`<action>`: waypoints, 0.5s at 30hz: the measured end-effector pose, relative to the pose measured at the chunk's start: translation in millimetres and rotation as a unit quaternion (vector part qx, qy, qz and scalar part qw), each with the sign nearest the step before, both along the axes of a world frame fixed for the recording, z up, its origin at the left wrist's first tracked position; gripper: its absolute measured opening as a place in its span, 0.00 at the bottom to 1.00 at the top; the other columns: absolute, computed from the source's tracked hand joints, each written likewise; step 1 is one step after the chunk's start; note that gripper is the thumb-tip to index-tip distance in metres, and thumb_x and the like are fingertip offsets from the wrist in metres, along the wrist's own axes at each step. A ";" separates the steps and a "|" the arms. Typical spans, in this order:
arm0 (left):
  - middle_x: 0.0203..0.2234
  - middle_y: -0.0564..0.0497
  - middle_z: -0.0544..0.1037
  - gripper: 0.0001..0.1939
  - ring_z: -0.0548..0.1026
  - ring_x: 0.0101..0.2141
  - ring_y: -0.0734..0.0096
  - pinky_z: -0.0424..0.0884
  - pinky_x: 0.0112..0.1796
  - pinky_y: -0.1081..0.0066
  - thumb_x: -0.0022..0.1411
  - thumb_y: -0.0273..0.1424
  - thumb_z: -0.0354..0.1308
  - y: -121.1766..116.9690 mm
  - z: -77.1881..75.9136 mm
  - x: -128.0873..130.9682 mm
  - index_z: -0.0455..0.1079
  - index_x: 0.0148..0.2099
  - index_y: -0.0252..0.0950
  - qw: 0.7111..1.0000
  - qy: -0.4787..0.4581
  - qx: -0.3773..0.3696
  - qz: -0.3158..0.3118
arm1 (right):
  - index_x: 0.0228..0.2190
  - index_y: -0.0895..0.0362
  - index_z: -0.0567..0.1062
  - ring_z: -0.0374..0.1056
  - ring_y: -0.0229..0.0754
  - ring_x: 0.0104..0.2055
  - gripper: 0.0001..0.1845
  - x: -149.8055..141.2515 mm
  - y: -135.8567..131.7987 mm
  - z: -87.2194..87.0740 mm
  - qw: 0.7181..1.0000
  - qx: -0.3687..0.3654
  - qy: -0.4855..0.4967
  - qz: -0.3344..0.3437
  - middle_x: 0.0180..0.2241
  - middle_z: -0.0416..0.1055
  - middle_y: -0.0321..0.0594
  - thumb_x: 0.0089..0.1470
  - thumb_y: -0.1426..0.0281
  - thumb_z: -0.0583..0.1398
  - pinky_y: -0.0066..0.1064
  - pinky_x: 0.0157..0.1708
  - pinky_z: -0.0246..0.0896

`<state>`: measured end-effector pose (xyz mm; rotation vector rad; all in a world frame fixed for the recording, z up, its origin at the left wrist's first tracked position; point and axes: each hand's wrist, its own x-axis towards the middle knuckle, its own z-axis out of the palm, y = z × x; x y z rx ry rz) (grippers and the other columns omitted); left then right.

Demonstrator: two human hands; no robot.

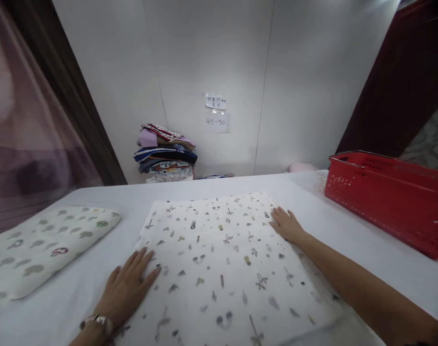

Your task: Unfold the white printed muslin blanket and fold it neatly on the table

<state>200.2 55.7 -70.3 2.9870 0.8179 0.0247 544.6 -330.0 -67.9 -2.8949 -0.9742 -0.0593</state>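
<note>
A white cloth [219, 254] printed with small leaves and twigs lies spread on the white-covered table in front of me. My left hand [127, 286], with a bracelet at the wrist, rests flat on its left edge, fingers stretched out. On the far right edge of the cloth lies my right hand [286, 225], palm down with the fingers spread. Neither hand grips anything. The near end of the cloth runs out of the bottom of the view, and its near right part is blurred.
To the left lies a folded cloth with mushroom prints [42, 245]. A red plastic basket [381, 202] stands at the right. Behind the table [132, 192] is a stack of folded fabrics [164, 154] against the wall, near two paper signs [217, 122]. Curtains hang at the left.
</note>
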 end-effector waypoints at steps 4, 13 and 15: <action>0.64 0.47 0.49 0.33 0.45 0.63 0.58 0.46 0.58 0.51 0.60 0.45 0.37 -5.5 9.6 3.0 0.49 0.64 0.36 1.000 -0.001 -0.022 0.008 | 0.58 0.55 0.57 0.36 0.46 0.65 0.30 -35.1 -40.0 6.2 0.998 0.004 0.064 -0.029 0.63 0.44 0.44 0.60 0.55 0.43 0.49 0.60 0.33; 0.63 0.44 0.50 0.31 0.44 0.63 0.54 0.51 0.56 0.50 0.62 0.42 0.36 -15.4 16.3 -22.8 0.53 0.63 0.35 0.997 -0.018 -0.065 -0.029 | 0.61 0.56 0.53 0.32 0.46 0.66 0.34 -110.0 -112.8 -1.0 0.994 0.022 0.093 -0.056 0.64 0.38 0.43 0.59 0.52 0.42 0.44 0.61 0.34; 0.63 0.46 0.49 0.29 0.43 0.63 0.55 0.49 0.57 0.48 0.62 0.41 0.38 -30.7 11.7 -45.3 0.55 0.62 0.38 0.996 0.008 -0.047 -0.076 | 0.60 0.55 0.54 0.33 0.45 0.66 0.34 -122.9 -127.4 -3.1 0.993 0.027 0.098 -0.061 0.64 0.39 0.42 0.58 0.51 0.42 0.42 0.61 0.33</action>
